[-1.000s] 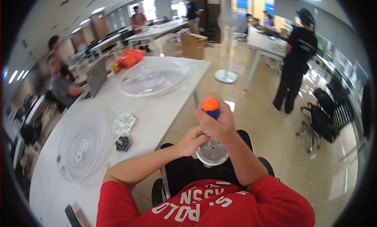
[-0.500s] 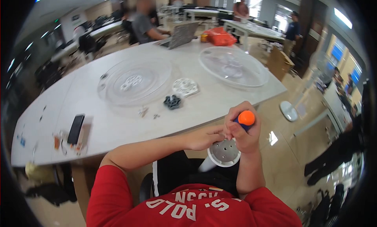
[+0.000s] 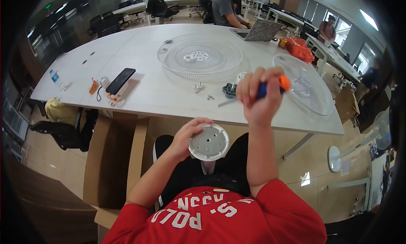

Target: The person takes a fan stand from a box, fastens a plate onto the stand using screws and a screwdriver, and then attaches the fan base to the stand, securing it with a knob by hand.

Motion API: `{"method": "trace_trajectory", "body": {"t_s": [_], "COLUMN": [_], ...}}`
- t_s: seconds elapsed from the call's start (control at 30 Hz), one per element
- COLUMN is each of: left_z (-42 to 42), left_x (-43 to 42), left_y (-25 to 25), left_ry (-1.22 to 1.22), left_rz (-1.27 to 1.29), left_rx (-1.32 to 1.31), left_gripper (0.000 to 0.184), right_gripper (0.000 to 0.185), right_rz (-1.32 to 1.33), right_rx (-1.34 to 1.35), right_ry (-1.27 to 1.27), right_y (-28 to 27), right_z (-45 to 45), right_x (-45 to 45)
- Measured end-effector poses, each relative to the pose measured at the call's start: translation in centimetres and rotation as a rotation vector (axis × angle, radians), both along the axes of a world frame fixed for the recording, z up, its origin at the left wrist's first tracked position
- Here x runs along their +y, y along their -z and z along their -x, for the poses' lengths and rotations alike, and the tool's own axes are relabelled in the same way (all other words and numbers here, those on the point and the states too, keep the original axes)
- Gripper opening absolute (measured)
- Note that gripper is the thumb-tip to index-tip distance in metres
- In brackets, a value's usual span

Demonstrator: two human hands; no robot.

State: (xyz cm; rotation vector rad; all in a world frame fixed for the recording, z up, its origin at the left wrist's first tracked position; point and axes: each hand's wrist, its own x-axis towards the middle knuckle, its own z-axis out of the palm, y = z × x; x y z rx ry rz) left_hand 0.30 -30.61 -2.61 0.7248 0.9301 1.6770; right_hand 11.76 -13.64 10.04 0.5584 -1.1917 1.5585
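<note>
My left hand [image 3: 191, 136] grips the rim of a round white base [image 3: 208, 142] with several small holes, and a pale tube runs down from it between my legs. Raised at the table's front edge, my right hand [image 3: 261, 96] is wrapped round an orange and blue screwdriver [image 3: 284, 83], its shaft pointing left. A dark green knob [image 3: 229, 90] lies just left of that hand, with a white disc [image 3: 241, 76] partly hidden behind it. Small screws [image 3: 210, 97] and a white plastic part [image 3: 198, 87] rest on the table [image 3: 139, 54].
Clear fan grilles [image 3: 220, 49] [image 3: 313, 89] lie on the table, with a phone [image 3: 121, 81], a bottle [image 3: 56, 78], a laptop [image 3: 264, 30] and a red bag [image 3: 299, 49]. A cardboard box [image 3: 137, 147] stands lower left. A person [image 3: 224, 9] sits beyond the table.
My right hand has lifted the screwdriver away from the white base and over the table edge. My left hand now holds the base's rim. The view has turned left.
</note>
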Motion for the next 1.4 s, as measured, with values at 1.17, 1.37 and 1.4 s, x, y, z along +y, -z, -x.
{"method": "trace_trajectory", "body": {"t_s": [1.17,1.37,1.4], "left_z": [-1.2,-1.8,-1.7], "left_x": [-1.6,-1.6,-1.5], "left_y": [-0.8,-1.2,-0.6], "left_ry": [-0.235,-0.264,-0.289], "left_rz": [0.056,0.048,0.018], "left_rx": [0.081,0.085,0.139], "left_gripper": [0.032,0.030,0.030], "right_gripper": [0.025,0.026,0.025], "right_rz": [0.142,0.047,0.025], "right_rx": [-0.381,-0.460,-0.486], "right_ry": [-0.394,-0.327,-0.309], "right_y": [2.2,1.6,1.6], "right_z": [3.0,2.8,2.8], "right_x": [-4.8,-5.4,-5.5]}}
